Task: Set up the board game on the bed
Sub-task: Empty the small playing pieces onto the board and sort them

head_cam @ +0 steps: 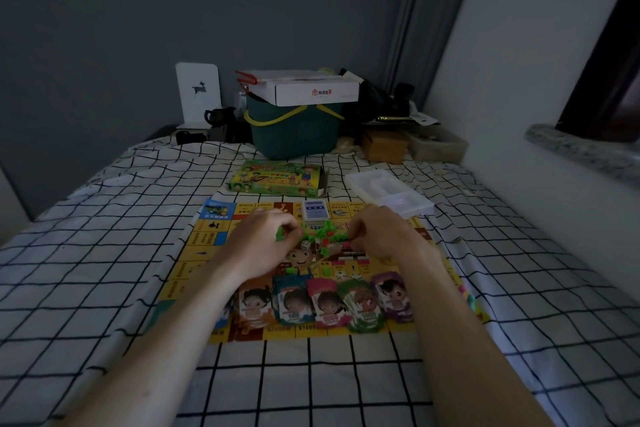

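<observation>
Head view of a board-game set-up on a bed point(104, 253) covered with a grid-patterned sheet. The game board point(207, 243) lies flat at mid-bed with both forearms reaching over its near edge. The left hand point(263, 236) and the right hand point(381, 230) meet over the board's centre, where a loose cluster of small green pieces point(320, 236) and a few red pieces point(346, 245) lies directly between them, touching or just beside the fingertips of each; neither hand is clearly nearer. The left hand's fingers are curled and appear to pinch a green piece; the right hand's fingers are curled down onto the red and green pieces, though whether they actually grip one cannot be told. The pieces are too small and too tangled to count. One white die point(305, 245) sits just beside the left hand, at the near edge of the cluster. Five fanned stacks of play money point(325, 303) stand in a row along the near side of the board, its long axis running left to right. One deck of cards point(314, 211) lies on the board's far side, beyond the hands. Off the board, further up the bed, are one game box point(277, 178) and one clear plastic tray point(388, 192). Sorting the cluster is judged to be the step in hand.
</observation>
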